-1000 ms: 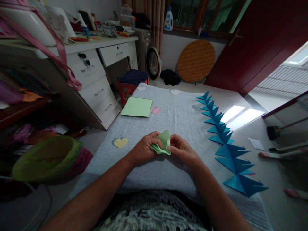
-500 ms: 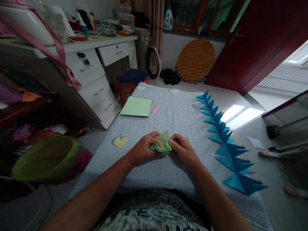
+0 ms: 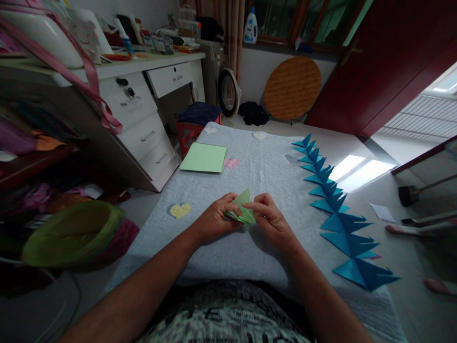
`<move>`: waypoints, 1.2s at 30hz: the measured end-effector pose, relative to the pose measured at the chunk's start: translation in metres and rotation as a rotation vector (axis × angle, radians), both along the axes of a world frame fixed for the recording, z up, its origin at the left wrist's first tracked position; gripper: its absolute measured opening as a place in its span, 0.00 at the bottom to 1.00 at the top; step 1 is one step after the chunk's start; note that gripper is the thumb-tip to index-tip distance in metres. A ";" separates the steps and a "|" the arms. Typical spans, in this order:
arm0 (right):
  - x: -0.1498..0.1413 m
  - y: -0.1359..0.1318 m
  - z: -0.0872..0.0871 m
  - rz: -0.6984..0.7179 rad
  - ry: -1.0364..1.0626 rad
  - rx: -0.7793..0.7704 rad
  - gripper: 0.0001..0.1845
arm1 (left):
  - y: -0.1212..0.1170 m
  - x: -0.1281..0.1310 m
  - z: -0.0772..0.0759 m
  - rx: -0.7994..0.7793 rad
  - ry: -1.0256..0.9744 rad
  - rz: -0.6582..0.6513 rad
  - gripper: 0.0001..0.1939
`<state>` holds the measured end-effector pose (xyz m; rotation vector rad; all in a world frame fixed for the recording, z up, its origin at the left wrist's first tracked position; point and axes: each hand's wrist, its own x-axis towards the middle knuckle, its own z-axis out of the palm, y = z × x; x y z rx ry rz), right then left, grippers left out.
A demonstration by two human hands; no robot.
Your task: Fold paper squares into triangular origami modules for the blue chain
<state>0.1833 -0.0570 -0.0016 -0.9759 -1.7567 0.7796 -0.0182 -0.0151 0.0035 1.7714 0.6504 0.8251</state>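
Note:
A partly folded sheet of light green origami paper (image 3: 244, 199) is held just above the cloth-covered table (image 3: 257, 178). My left hand (image 3: 219, 214) grips its left side, with fingers closed on the folded layers. At the paper's right side, my right hand (image 3: 268, 216) has its index finger stretched against a raised flap, the other fingers curled; its thumb is partly hidden. Farther back on the left lies a stack of flat green paper squares (image 3: 204, 158). A long row of blue folded paper cranes (image 3: 330, 196) runs along the table's right edge.
A white desk with drawers (image 3: 143, 128) and a stool (image 3: 200, 114) stand beyond the left edge. A bin with a green liner (image 3: 71, 233) is on the floor at left. At far right, a person's feet (image 3: 403, 229) show.
My right hand has shifted its fingers, its index finger now extended over the flap. The green paper's raised flap stands a bit narrower and more upright. My left hand keeps its hold.

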 end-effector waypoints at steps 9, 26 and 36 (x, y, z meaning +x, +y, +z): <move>0.004 0.000 -0.006 -0.117 -0.210 -0.016 0.17 | 0.000 -0.001 0.001 0.005 0.047 -0.061 0.03; 0.000 0.003 -0.003 -0.179 -0.279 0.003 0.09 | -0.001 0.000 0.001 0.055 0.078 -0.083 0.01; -0.007 0.003 -0.004 -0.268 -0.333 0.123 0.10 | -0.001 0.001 0.002 0.067 0.087 -0.060 0.01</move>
